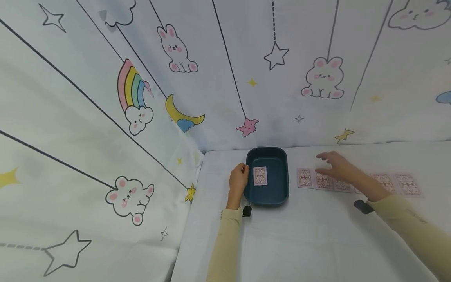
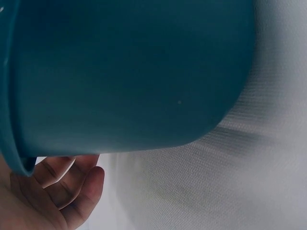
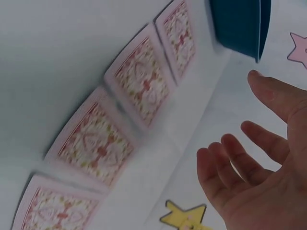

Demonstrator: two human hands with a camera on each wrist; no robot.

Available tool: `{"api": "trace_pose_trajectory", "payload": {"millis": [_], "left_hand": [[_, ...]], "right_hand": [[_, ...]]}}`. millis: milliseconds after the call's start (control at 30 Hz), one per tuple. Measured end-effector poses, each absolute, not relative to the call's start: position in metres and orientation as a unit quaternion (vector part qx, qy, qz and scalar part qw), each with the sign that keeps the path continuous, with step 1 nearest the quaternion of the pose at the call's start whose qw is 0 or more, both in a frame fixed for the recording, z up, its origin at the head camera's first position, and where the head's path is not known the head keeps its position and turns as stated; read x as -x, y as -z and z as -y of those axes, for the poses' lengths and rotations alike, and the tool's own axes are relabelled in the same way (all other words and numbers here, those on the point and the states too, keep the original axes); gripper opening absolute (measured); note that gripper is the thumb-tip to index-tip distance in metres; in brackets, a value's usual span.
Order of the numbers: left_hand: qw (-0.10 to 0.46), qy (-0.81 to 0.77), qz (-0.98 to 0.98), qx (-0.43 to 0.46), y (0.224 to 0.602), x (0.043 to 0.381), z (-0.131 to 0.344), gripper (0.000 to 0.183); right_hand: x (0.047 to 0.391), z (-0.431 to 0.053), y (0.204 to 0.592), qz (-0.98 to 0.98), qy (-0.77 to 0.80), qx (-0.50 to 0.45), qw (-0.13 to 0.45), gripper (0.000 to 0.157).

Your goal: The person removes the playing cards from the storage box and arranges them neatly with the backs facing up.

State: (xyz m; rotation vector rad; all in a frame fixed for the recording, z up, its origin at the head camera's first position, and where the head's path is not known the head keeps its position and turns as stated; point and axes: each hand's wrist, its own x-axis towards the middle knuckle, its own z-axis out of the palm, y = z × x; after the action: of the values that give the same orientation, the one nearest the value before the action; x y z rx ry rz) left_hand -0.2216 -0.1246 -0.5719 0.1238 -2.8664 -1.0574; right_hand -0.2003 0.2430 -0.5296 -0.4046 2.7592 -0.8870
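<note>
A dark blue tray (image 1: 277,176) with raised walls sits on the white table, and one playing card (image 1: 260,176) lies face down on its left side. My left hand (image 1: 238,182) grips the tray's left rim; in the left wrist view its bent fingers (image 2: 88,191) show beside the rim, against the outer wall. To the tray's right, several playing cards (image 1: 305,178) lie face down in a row, with red patterned backs. Above that row my right hand (image 1: 338,167) hovers, thumb and fingers spread, holding nothing. The right forearm hides part of the row.
A white cloth wall (image 1: 225,90) printed with rabbits, stars and a moon rises behind the table. Another printed cloth (image 1: 88,156) stands along the left side. White cloth (image 1: 299,243) covers the table in front of the tray and cards.
</note>
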Motion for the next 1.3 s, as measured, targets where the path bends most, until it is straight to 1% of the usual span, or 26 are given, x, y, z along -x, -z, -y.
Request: {"api": "trace_pose_trajectory", "payload": {"millis": [300, 567, 800, 933, 1033, 1300], "left_hand": [[0.047, 0.344, 0.937, -0.034, 0.574, 0.222, 0.125, 0.025], [0.045, 0.344, 0.937, -0.037, 0.577, 0.223, 0.127, 0.025], [0.044, 0.345, 0.937, -0.040, 0.576, 0.224, 0.125, 0.026], [0.037, 0.341, 0.938, -0.039, 0.577, 0.225, 0.127, 0.026], [0.038, 0.340, 0.939, -0.037, 0.577, 0.225, 0.128, 0.025], [0.045, 0.332, 0.942, -0.027, 0.577, 0.226, 0.128, 0.026]], "right_hand": [[0.210, -0.208, 0.529, -0.936, 0.297, 0.157, 0.100, 0.060], [0.221, -0.162, 0.521, -0.939, 0.281, 0.171, 0.098, 0.059], [0.231, -0.119, 0.524, -0.935, 0.269, 0.217, 0.079, 0.059], [0.237, -0.092, 0.529, -0.937, 0.245, 0.231, 0.094, 0.059], [0.240, -0.074, 0.531, -0.938, 0.221, 0.241, 0.117, 0.059], [0.245, -0.045, 0.539, -0.944, 0.151, 0.222, 0.193, 0.076]]}}
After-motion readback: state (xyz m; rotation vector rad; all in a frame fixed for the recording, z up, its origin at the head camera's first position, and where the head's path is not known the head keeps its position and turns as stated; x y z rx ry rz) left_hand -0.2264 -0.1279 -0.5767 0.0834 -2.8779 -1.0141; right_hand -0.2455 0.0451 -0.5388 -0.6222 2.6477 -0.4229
